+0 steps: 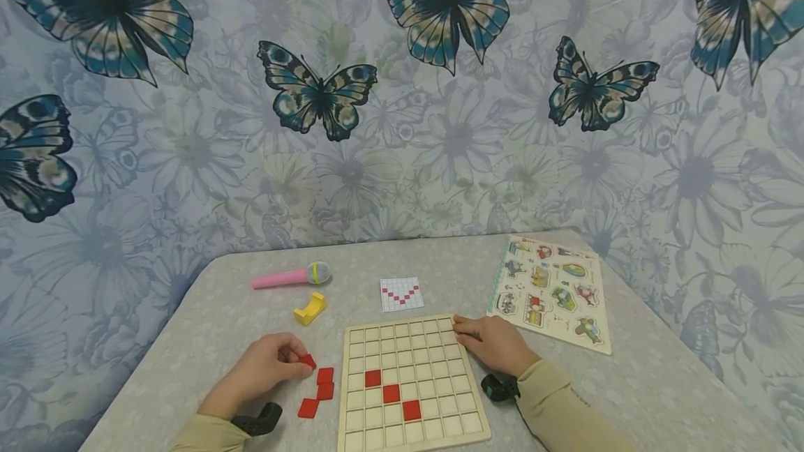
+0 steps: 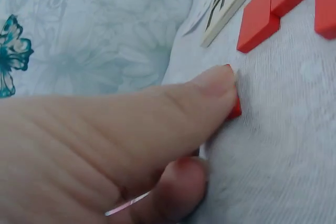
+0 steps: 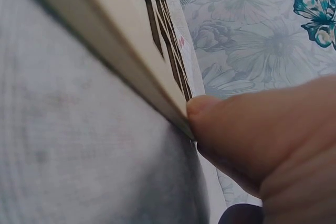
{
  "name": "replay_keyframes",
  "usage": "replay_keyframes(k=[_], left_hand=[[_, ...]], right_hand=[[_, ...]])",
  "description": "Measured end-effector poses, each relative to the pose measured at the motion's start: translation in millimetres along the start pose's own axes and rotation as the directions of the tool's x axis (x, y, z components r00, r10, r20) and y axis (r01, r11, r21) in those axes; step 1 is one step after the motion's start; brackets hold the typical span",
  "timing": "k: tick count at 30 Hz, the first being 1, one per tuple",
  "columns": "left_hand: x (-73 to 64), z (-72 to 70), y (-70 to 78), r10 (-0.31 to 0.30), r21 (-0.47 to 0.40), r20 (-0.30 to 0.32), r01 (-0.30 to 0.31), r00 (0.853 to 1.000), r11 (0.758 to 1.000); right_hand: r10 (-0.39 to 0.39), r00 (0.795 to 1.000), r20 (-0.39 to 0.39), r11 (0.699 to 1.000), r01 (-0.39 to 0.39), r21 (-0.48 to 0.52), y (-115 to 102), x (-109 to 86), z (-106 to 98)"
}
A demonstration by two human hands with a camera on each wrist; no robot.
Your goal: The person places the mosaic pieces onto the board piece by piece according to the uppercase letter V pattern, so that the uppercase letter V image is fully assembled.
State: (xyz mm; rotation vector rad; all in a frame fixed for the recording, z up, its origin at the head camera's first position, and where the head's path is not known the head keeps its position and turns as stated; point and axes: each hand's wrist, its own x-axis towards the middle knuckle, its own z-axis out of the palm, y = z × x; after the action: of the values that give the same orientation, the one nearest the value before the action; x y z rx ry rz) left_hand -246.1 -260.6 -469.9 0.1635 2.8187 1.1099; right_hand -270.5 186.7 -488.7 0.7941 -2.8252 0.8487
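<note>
Between the thumb and fingers of my left hand point(image 1: 273, 361) is a small red square tile point(image 1: 308, 360), mostly covered by the thumb in the left wrist view. Just right of that hand, three loose red tiles point(image 1: 324, 390) lie on the table. The wooden grid board point(image 1: 367, 339) has three red tiles point(image 1: 391, 393) in its cells, stepping down diagonally to the right. My right hand point(image 1: 496, 344) rests at the board's far right corner with its fingers extended. Its thumb point(image 3: 210, 108) touches the board's side edge in the right wrist view.
Behind the board lies a small pattern card point(image 1: 402, 294) with a V of red squares. A pink toy microphone point(image 1: 283, 278) and a yellow curved block point(image 1: 310, 309) are at the back left. A picture puzzle board point(image 1: 553, 291) lies at the right on the table point(image 1: 239, 305).
</note>
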Motion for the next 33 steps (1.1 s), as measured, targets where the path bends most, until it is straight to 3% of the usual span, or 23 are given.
replay_keyframes(k=[6,11,16,20,25,33], left_hand=[[-2.0,3.6,7.0,0.067,0.031,-0.041,-0.066,0.997,0.997],[0.8,9.7,11.7,0.033,0.041,-0.112,-0.028,0.993,0.999],[2.8,21.1,22.7,-0.003,-0.045,-0.169,-0.005,0.986,0.999],[-1.8,33.0,37.1,0.004,-0.122,-0.196,-0.029,0.981,0.992],[-7.3,47.5,49.0,0.083,-0.129,-0.236,-0.116,0.968,0.985],[-5.1,63.7,45.9,0.201,-0.08,-0.167,-0.216,0.965,0.973]], right_hand=[[-0.002,1.0,0.002,1.0,0.002,0.005,0,0.0,-1],[-0.003,1.0,-0.004,1.0,0.003,0.005,-1,-0.3,-1],[0.001,1.0,-0.002,1.0,-0.001,0.007,0,-0.6,-1],[0.0,1.0,-0.005,1.0,0.0,0.008,2,-1.0,1],[-0.009,1.0,-0.002,1.0,0.009,0.02,3,-0.2,3],[0.004,1.0,0.004,1.0,-0.004,0.013,5,0.2,3]])
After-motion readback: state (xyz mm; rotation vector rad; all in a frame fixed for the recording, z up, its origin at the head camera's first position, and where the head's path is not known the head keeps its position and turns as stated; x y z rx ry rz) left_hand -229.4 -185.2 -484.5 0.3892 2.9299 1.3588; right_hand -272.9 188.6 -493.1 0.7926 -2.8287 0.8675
